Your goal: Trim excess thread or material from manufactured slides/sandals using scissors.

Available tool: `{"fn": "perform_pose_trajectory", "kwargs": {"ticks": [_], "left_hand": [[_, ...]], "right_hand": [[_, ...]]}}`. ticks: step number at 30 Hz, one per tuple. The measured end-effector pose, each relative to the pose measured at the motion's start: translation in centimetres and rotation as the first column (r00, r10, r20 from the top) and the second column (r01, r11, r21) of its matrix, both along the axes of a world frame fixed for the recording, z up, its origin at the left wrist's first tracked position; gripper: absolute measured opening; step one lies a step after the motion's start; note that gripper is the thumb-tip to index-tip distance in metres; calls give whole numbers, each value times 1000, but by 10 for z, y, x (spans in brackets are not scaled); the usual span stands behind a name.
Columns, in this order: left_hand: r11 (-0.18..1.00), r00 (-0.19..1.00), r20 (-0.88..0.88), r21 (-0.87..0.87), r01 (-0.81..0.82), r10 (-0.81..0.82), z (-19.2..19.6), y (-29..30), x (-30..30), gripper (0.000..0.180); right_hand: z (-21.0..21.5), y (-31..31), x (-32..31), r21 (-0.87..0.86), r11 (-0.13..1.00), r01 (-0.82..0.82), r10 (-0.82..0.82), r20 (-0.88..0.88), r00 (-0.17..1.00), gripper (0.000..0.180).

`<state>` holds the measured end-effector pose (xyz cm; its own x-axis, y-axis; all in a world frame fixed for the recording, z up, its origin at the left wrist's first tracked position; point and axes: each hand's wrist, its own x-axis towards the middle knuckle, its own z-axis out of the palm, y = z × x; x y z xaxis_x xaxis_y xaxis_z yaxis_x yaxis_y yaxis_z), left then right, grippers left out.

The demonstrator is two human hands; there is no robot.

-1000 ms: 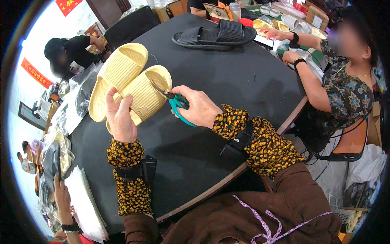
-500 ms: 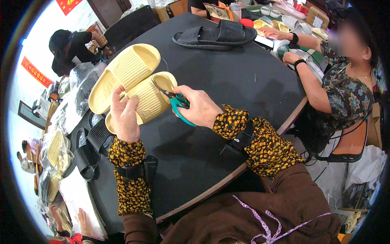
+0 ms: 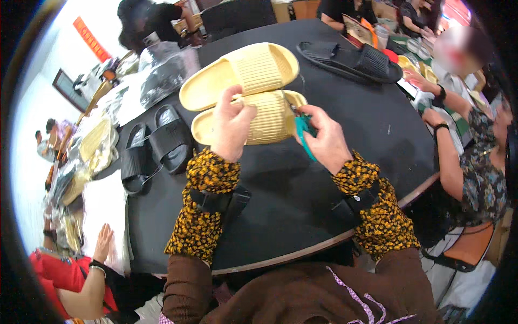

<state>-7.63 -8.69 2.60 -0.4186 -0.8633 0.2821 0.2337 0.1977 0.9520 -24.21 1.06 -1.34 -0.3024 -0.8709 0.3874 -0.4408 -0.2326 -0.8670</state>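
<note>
Two yellow slides lie side by side on the black table point(image 3: 302, 200), the far slide point(image 3: 256, 70) behind the near slide point(image 3: 267, 116). Over the near slide's left part is my left hand point(image 3: 231, 129), thumb and forefinger pinched at the gap between the slides; what they grip is too small to make out. My right hand point(image 3: 329, 141) is closed round the teal handles of a pair of scissors point(image 3: 304, 134). The blades reach the near slide's toe end by its ribbed strap, and their tips are partly hidden.
A pair of black slides point(image 3: 353, 63) lies at the far right. Two smaller black slides point(image 3: 172, 139) sit at the left, near white sheets point(image 3: 102, 208) and plastic-wrapped footwear point(image 3: 97, 140). Co-workers sit on the right and far side; another person's hand point(image 3: 103, 242) rests by the sheets.
The view has swung left, so everything sits farther right. The slides now lie more level, and the scissors have shifted from the strap's top to the near slide's toe end.
</note>
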Motion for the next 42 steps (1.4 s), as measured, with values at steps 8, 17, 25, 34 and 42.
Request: {"fn": "perform_pose_trajectory", "kwargs": {"ticks": [8, 17, 25, 34, 42], "left_hand": [[999, 999, 18, 31, -37, 37, 3, -1, 11, 41], [998, 997, 49, 20, 56, -57, 1, -5, 9, 40], [993, 995, 26, 66, 96, -98, 4, -1, 6, 41], [994, 993, 65, 54, 90, -93, 3, -1, 7, 42], [994, 993, 58, 41, 101, -103, 1, -4, 8, 41]], "right_hand": [[-8, -10, 4, -43, 995, 87, -86, 17, 996, 41], [-5, -6, 0, -90, 988, 127, -134, -80, 988, 38], [-2, -3, -2, -59, 993, 100, -102, -37, 994, 37], [5, -1, -1, -55, 995, 81, -82, -23, 996, 39], [3, -1, -3, -35, 996, 78, -79, -47, 996, 40]]}}
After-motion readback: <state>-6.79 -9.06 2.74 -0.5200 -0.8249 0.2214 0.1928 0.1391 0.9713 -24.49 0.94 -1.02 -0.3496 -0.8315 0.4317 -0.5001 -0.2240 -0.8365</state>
